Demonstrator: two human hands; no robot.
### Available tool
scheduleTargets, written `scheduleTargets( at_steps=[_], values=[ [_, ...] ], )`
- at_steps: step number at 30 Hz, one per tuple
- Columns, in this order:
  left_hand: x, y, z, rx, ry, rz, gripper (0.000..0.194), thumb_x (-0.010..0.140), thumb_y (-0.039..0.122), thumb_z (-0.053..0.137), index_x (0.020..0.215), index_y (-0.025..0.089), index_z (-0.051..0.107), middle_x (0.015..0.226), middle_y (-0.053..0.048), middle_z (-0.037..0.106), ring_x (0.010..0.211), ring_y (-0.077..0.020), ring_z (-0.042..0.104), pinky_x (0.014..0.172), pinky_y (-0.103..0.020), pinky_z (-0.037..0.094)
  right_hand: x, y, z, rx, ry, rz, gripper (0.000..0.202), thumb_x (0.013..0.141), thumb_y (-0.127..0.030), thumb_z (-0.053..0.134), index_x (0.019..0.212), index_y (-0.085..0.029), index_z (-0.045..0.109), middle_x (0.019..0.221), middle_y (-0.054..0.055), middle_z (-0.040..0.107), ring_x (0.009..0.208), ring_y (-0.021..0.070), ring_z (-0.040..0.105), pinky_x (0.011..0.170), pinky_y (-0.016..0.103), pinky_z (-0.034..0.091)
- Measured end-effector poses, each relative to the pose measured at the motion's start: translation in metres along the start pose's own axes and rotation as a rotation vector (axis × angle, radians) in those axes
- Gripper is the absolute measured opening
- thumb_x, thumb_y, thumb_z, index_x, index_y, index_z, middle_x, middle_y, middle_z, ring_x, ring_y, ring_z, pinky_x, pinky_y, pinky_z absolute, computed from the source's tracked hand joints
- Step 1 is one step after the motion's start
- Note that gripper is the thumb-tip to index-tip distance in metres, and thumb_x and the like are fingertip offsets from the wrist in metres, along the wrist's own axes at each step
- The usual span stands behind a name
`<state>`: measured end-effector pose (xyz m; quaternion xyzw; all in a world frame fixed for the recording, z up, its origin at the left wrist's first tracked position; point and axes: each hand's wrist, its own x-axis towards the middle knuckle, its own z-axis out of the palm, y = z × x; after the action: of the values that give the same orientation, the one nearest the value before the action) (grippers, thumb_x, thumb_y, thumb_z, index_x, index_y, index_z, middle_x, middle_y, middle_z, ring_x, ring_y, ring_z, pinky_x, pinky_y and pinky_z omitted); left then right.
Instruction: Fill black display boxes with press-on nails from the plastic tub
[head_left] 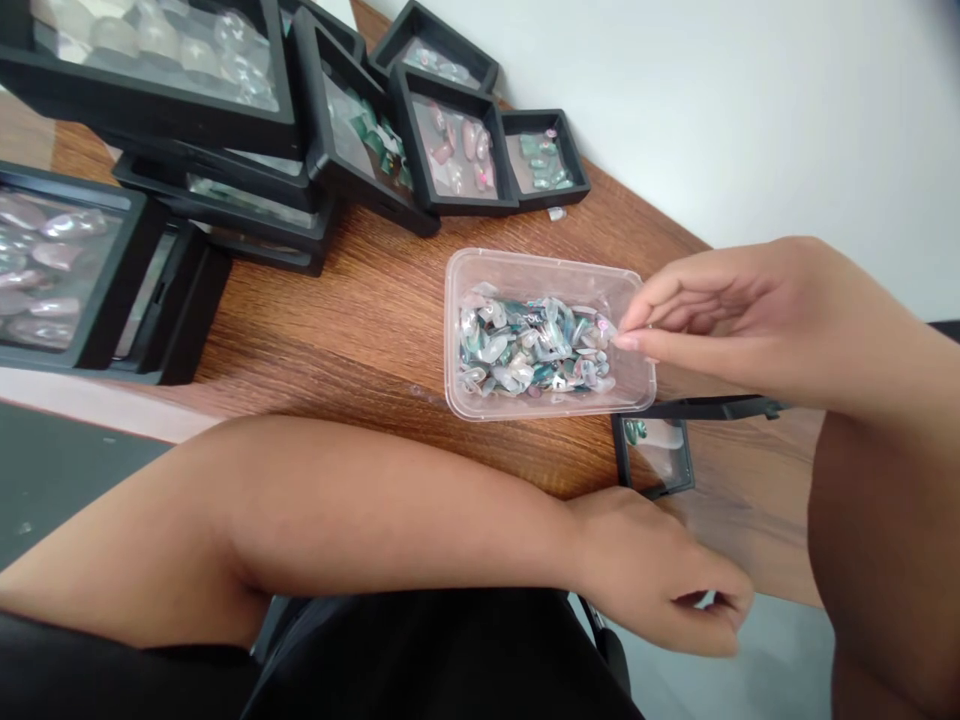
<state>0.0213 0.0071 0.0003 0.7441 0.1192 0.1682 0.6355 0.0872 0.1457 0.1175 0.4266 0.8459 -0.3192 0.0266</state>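
Press-on nail [611,331]: pinched between thumb and fingertips of the right hand [757,310], over the right end of the clear plastic tub [525,275]; small, translucent, partly covered.
Left hand [667,570]: loosely curled on the near side, just beside a small black display frame [667,460]; cannot tell whether holding anything.
Pale marks on loose nails: letter-like, too small to read.
Loose nails [517,345]: heaped inside the tub on the wooden counter [360,310]; glossy, whitish and teal.
Larger frames [472,206]: left and far, holding pink, green and clear nails.
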Motion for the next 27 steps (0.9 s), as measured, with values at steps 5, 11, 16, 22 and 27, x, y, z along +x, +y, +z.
scheduleTargets(
  at_steps=[5, 11, 16, 22, 27],
  values=[
    [0.001, -0.002, 0.001, 0.008, -0.049, 0.023, 0.016, 0.088, 0.041, 0.047, 0.085, 0.027, 0.051, 0.088, 0.010, 0.062, 0.080, -0.0115, 0.055, 0.065, -0.027, 0.039, 0.004, 0.004, -0.001, -0.259, 0.065, 0.004, 0.022, 0.085, -0.047, 0.069, 0.095, -0.029, 0.075, 0.081, 0.001, 0.073, 0.070, 0.0187, 0.065, 0.067, 0.035, 0.048],
    [0.001, -0.003, 0.004, -0.024, 0.008, 0.001, 0.011, 0.087, 0.038, 0.052, 0.089, 0.027, 0.054, 0.080, 0.011, 0.060, 0.073, -0.0082, 0.054, 0.066, -0.024, 0.039, 0.031, -0.017, 0.018, -0.726, -0.177, 0.013, 0.022, 0.083, -0.029, 0.062, 0.103, -0.029, 0.072, 0.078, 0.001, 0.069, 0.064, 0.0193, 0.058, 0.057, 0.032, 0.031],
    [0.000, -0.005, 0.005, -0.006, 0.019, 0.023, 0.012, 0.086, 0.037, 0.052, 0.090, 0.027, 0.055, 0.080, 0.011, 0.059, 0.073, -0.0075, 0.054, 0.067, -0.023, 0.040, 0.044, -0.036, 0.027, -0.927, -0.325, 0.083, 0.008, 0.085, -0.026, 0.059, 0.087, -0.026, 0.067, 0.072, 0.003, 0.064, 0.063, 0.0204, 0.054, 0.055, 0.032, 0.025],
    [0.004, -0.005, 0.005, -0.096, 0.058, -0.055, 0.019, 0.088, 0.042, 0.051, 0.097, 0.028, 0.060, 0.090, 0.009, 0.064, 0.084, -0.0095, 0.059, 0.076, -0.025, 0.043, 0.027, -0.021, 0.008, -0.664, -0.206, 0.027, 0.008, 0.084, -0.034, 0.065, 0.086, -0.028, 0.071, 0.072, -0.001, 0.066, 0.060, 0.0164, 0.053, 0.057, 0.031, 0.031],
    [0.005, -0.002, 0.002, -0.077, 0.006, -0.073, 0.020, 0.087, 0.042, 0.051, 0.097, 0.028, 0.060, 0.089, 0.009, 0.065, 0.083, -0.0109, 0.060, 0.073, -0.026, 0.043, 0.007, -0.009, -0.010, -0.203, -0.072, 0.017, 0.020, 0.087, -0.046, 0.068, 0.098, -0.030, 0.073, 0.079, -0.001, 0.073, 0.067, 0.0171, 0.065, 0.062, 0.032, 0.048]
  ],
)
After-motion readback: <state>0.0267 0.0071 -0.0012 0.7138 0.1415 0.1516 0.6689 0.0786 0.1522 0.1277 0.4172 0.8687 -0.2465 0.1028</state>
